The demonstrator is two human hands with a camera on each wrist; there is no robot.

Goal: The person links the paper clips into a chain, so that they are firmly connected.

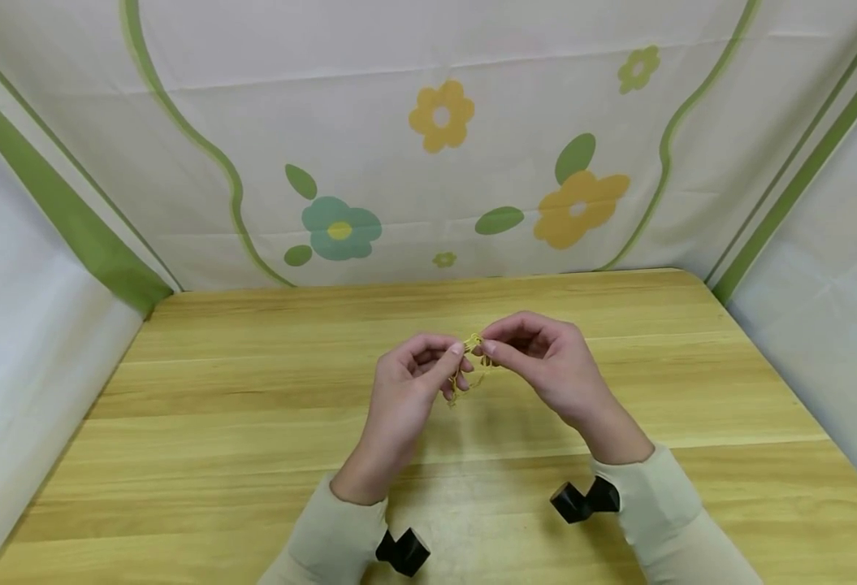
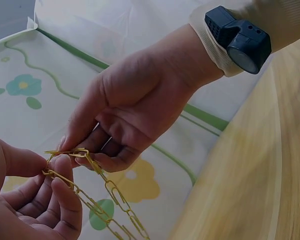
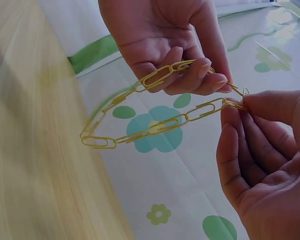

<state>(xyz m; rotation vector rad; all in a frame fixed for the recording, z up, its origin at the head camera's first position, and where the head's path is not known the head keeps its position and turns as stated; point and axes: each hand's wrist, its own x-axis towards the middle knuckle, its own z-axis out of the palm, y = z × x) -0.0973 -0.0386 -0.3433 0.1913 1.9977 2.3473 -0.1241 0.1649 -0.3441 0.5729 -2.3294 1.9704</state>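
A chain of linked yellow paper clips (image 3: 162,125) hangs in a loop between the two hands, above the wooden table. My left hand (image 1: 402,394) pinches paper clips at one end between thumb and fingers, and a stretch of chain runs across its fingers in the right wrist view. From the other side, my right hand (image 1: 556,361) pinches another end clip between thumb and index finger. The fingertips of both hands almost meet at the top of the loop. In the left wrist view, two strands of the chain (image 2: 117,195) drop away from the fingers. Fingertips partly hide the clips being held.
Beneath the hands lies a wooden table (image 1: 238,439) with light yellow grain. A white cloth (image 1: 370,106) printed with flowers and green lines stands behind it, with more white cloth at both sides. Black camera mounts (image 1: 406,552) sit on both sleeve cuffs.
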